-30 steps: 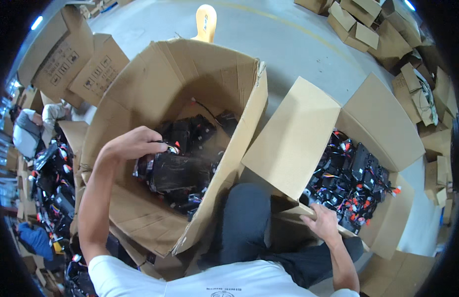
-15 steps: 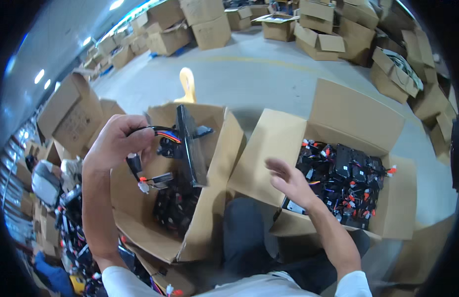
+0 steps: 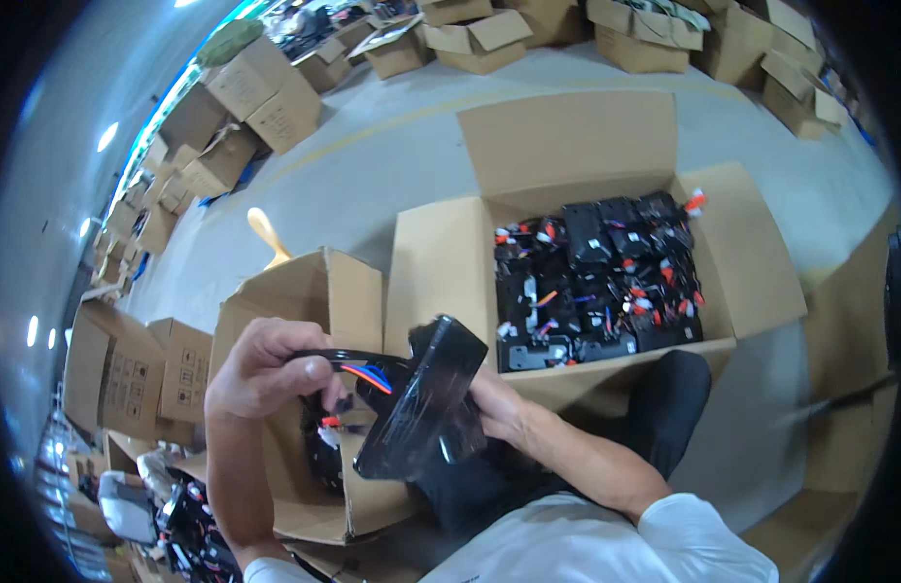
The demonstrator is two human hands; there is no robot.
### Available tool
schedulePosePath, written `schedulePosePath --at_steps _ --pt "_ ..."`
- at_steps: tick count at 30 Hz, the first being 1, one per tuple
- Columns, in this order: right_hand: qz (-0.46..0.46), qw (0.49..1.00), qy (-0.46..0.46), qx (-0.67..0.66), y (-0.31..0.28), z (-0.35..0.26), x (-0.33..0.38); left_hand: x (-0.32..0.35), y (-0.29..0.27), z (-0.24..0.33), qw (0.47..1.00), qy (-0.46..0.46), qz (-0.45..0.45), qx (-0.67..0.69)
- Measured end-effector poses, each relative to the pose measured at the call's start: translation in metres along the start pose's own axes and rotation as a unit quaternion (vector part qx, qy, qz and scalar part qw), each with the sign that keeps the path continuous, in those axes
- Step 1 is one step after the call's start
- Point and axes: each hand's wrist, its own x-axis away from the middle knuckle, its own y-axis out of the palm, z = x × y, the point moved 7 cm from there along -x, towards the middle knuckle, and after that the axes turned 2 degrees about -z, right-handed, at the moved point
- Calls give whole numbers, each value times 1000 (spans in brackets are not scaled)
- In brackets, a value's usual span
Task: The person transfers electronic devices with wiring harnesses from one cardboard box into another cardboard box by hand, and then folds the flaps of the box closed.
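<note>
A flat black electronic box with a shiny, scuffed face is tilted up in front of me, over the edge of the left carton. My left hand is closed around its cable bundle, a black sleeve with red, orange and blue wires showing. Loose leads with white and red plugs dangle below that hand. At the box's right edge is my right hand, gripping it from behind, with most of its fingers hidden. Inside the left carton, more black parts show partly.
To the right, an open carton holds several similar black boxes with red and white plugs. A yellow curved object rises behind the left carton. Another person is at the lower left. Stacked cartons line the far floor.
The black box has come out from over the left carton, toward me and to the right. My right hand has moved from beside the right carton onto it. The view has swung right.
</note>
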Motion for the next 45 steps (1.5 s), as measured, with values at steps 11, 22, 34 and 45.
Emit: schedulePosePath --at_steps 11,22,34,45 --pt "31 980 -126 -154 -4 -86 86 -64 62 -45 906 21 337 -254" --pt "289 905 -308 45 -36 -104 109 -61 226 -146 903 -1 426 -47" --pt "-228 205 -527 792 148 -138 113 -39 184 -220 784 -56 206 583" --pt "-296 103 -376 872 126 -106 102 -61 182 -226 794 -121 70 591"
